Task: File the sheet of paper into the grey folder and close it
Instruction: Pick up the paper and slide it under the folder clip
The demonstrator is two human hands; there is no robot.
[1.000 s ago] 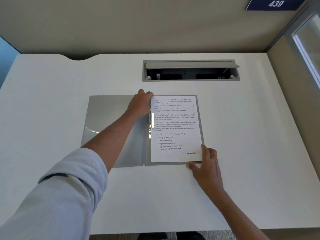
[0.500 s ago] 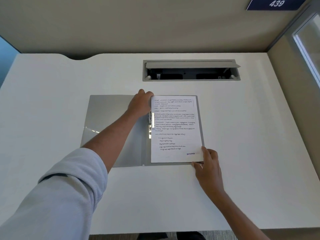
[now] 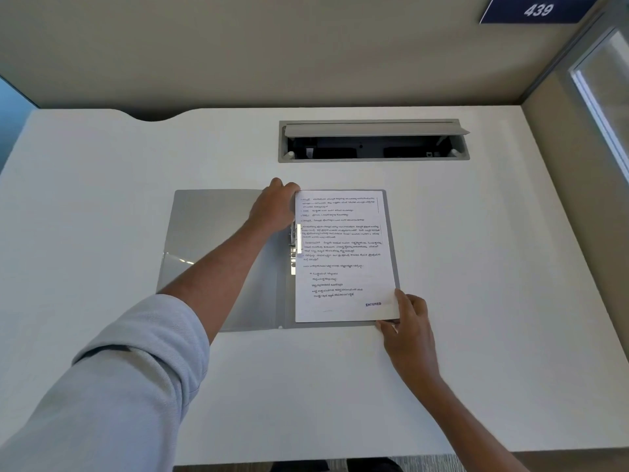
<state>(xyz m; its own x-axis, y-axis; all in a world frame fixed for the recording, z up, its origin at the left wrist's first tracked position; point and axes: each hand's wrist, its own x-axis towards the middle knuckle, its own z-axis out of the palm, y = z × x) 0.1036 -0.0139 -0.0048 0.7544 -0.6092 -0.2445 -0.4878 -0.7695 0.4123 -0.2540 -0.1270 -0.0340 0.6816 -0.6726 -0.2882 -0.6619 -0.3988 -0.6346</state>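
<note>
The grey folder (image 3: 211, 226) lies open and flat on the white desk. A printed sheet of paper (image 3: 343, 260) rests on its right half, beside the metal clip (image 3: 293, 247) at the spine. My left hand (image 3: 274, 207) is curled at the sheet's top left corner, just above the clip. My right hand (image 3: 406, 321) pinches the sheet's bottom right corner, thumb on top and fingers under the edge. The folder's left flap has a clear pocket, partly hidden by my left forearm.
The white desk (image 3: 476, 267) has an open grey cable tray (image 3: 373, 141) set into it behind the folder. Beige partition walls close the back and right side. A blue sign reading 439 (image 3: 537, 10) hangs at top right. The desk's front edge runs along the bottom.
My right hand slid right along the bottom edge to the sheet's bottom right corner and took hold of it. My left hand and the folder stayed in place.
</note>
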